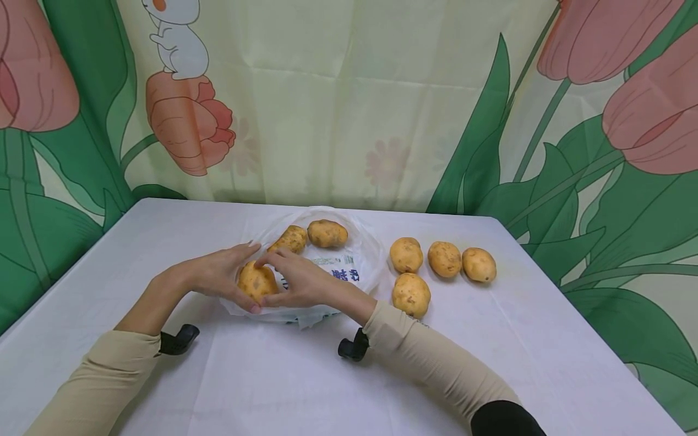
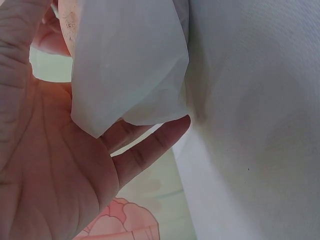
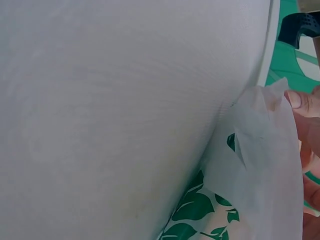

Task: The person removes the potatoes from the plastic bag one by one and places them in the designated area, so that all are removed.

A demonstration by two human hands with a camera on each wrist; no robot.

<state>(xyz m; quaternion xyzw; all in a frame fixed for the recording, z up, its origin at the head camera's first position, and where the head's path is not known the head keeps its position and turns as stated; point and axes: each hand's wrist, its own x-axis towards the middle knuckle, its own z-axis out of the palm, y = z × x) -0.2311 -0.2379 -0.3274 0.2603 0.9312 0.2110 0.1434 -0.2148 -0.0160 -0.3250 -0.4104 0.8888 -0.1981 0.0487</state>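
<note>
In the head view, a yellow-brown potato sits at the left end of a thin white plastic bag with printed lettering. My left hand curves round its left side, thumb low and fingers high. From the right, my right hand holds the same potato between thumb and fingers. White plastic hangs over part of the left palm in the left wrist view. Green leaf print shows on the bag in the right wrist view, with right fingertips at its edge. Two more potatoes, an elongated one and an oval one, lie on the bag's far part.
Right of the bag, several loose potatoes rest on the white-covered table, one of them close to the right forearm. Behind the table hangs a curtain printed with flowers and a rabbit.
</note>
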